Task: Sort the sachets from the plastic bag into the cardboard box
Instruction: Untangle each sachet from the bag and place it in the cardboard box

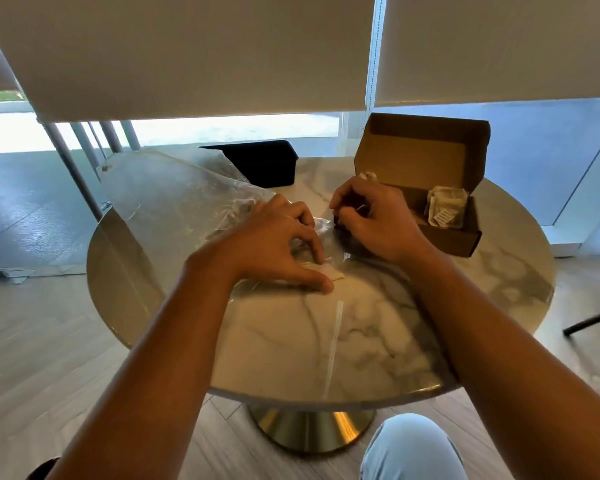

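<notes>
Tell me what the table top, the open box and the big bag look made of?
Table top: probably polished marble or a lookalike, grey-veined and glossy. Box: matt brown cardboard with folded flaps. Bag: thin clear plastic film, crinkled and shiny.

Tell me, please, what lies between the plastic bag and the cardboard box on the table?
In the head view, the right hand sits between the plastic bag and the cardboard box, fingers curled round something small.

Your forearms are bare up to the frame's edge, with no sleeves, watch or rings showing on your left hand [278, 244] or right hand [374, 220]. Your knee [413, 448], at lower right, wears light blue denim.
</notes>
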Available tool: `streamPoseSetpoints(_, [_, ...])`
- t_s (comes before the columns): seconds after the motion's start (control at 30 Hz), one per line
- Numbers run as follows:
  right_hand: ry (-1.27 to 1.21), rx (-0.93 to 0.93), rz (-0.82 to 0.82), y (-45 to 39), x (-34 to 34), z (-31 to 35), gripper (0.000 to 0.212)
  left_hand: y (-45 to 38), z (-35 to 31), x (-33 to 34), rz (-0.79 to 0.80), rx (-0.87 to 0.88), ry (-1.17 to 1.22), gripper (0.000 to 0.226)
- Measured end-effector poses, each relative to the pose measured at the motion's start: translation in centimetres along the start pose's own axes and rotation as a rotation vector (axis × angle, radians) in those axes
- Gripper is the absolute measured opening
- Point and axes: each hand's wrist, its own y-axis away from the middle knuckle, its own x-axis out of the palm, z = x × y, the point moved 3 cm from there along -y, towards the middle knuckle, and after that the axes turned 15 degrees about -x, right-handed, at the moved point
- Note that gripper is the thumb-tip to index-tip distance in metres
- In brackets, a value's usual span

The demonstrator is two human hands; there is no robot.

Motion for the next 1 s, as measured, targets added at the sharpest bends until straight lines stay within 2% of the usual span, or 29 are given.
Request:
streamPoseSetpoints(0.2, [-0.065, -0.008, 0.032, 0.3, 0.0, 0.1, 0.021, -0.1, 0.4, 0.2, -0.134, 0.095, 0.02, 0.027])
streamPoseSetpoints(0.3, [-0.204, 0.026, 0.038, 0.4, -0.1, 0.1, 0.012, -0.2, 0.8, 0.1, -0.227, 0.067, 0.145, 0.022])
streamPoseSetpoints(0.43, [-0.277, 0.0, 0.081, 0.5, -0.1, 0.2, 0.017, -0.2, 1.1, -0.5, -0.274, -0.015, 0.343, 0.008])
streamPoseSetpoints(0.63, [-0.283, 0.008, 0.087, 0.5, 0.3, 0.0, 0.006, 0.2, 0.9, -1.0, -0.326, -0.095, 0.519, 0.01])
streamPoseSetpoints(0.77, [-0.312, 0.017, -0.035, 0.2, -0.1, -0.2, 0.004, 0.3, 0.9, -1.2, -0.364, -0.096, 0.555, 0.014])
streamPoseSetpoints(0.87, [-0.363, 0.026, -0.088, 0.2, -0.3, -0.2, 0.008, 0.3, 1.0, -1.3, -0.416, -0.072, 0.526, 0.017])
streamPoseSetpoints(1.0, [-0.406, 0.027, -0.065, 0.2, -0.3, 0.2, 0.026, 0.3, 1.0, -1.5, -0.442, -0.036, 0.508, 0.022])
